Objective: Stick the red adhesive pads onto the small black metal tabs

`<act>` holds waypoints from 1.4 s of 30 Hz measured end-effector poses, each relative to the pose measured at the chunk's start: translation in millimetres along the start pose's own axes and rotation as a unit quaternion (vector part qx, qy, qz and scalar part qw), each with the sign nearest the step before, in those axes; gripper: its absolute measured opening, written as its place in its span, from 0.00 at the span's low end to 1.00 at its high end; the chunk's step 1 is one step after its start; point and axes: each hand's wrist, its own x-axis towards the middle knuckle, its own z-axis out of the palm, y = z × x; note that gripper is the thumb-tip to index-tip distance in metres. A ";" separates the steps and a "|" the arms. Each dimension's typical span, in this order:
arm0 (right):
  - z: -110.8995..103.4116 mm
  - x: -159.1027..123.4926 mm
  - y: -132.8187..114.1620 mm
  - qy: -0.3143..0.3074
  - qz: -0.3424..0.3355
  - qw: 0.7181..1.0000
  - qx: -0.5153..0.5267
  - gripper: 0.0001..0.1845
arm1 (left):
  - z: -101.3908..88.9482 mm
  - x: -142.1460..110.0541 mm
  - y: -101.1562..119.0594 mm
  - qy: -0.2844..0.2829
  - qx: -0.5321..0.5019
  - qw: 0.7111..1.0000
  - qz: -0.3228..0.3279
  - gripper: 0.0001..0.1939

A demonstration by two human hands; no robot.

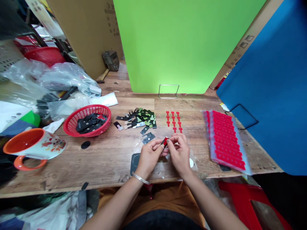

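My left hand [150, 155] and my right hand [179, 150] meet over the near edge of the wooden table [107, 159]. Both pinch one small black part with a red sticker [164, 141] between their fingertips. Just beyond them lie a loose pile of black and green flat parts [140, 119] and several small red T-shaped stickers [174, 121] set out in rows. A black square pad [134, 161] lies under my left wrist.
A red basket [87, 120] holding black parts stands at the left, with an orange and white mug [33, 145] nearer. Sheets of red stickers [225, 140] lie stacked at the right. Green [187, 44] and blue [271, 83] boards stand behind, plastic bags [55, 76] at far left.
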 end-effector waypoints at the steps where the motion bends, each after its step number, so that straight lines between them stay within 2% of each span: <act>1: -0.1 0.9 0.1 -0.002 0.002 1.000 0.002 0.04 | 0.8 -0.6 0.9 0.000 -0.003 1.000 0.000 0.18; 14: 0.3 0.6 -3.0 -0.006 0.036 0.999 0.026 0.05 | 1.2 -4.1 2.7 -0.013 -0.011 1.000 -0.011 0.17; 20: -1.4 -3.4 -0.8 -0.030 0.049 0.998 0.023 0.04 | 0.3 -7.3 4.2 -0.025 -0.004 0.999 -0.021 0.15; 21: -1.6 -3.8 -0.1 -0.025 0.057 0.998 0.033 0.05 | 0.4 -8.1 4.7 -0.024 -0.005 0.999 -0.024 0.15; 24: -3.8 -3.5 1.0 0.008 0.093 0.993 0.078 0.22 | 0.6 -10.0 4.7 -0.025 -0.011 0.999 -0.033 0.15; 25: -5.1 -3.0 0.8 0.004 0.106 0.990 0.090 0.25 | 0.6 -10.5 4.3 -0.027 -0.013 0.999 -0.037 0.15; 26: -6.6 -2.6 0.5 -0.018 0.117 0.988 0.098 0.23 | 0.6 -11.0 3.8 -0.029 -0.016 0.999 -0.040 0.15; 28: -9.4 -2.4 0.2 -0.083 0.139 0.981 0.111 0.12 | 0.3 -12.1 2.7 -0.035 -0.016 0.998 -0.047 0.15; 30: -10.8 -3.3 1.2 -0.123 0.167 0.969 0.132 0.11 | -0.3 -13.3 2.2 -0.042 -0.011 0.998 -0.052 0.16; 35: -9.2 -5.2 6.9 -0.124 0.232 0.947 0.186 0.16 | -2.0 -15.4 2.1 -0.044 -0.002 0.997 -0.059 0.17; 39: -8.3 -3.6 4.0 -0.135 0.209 0.956 0.152 0.16 | -2.4 -17.5 -1.1 -0.042 -0.003 0.997 -0.067 0.17; 42: -6.8 -3.3 4.7 -0.126 0.204 0.962 0.129 0.19 | -8.0 -17.9 -0.9 -0.064 0.005 0.995 -0.070 0.18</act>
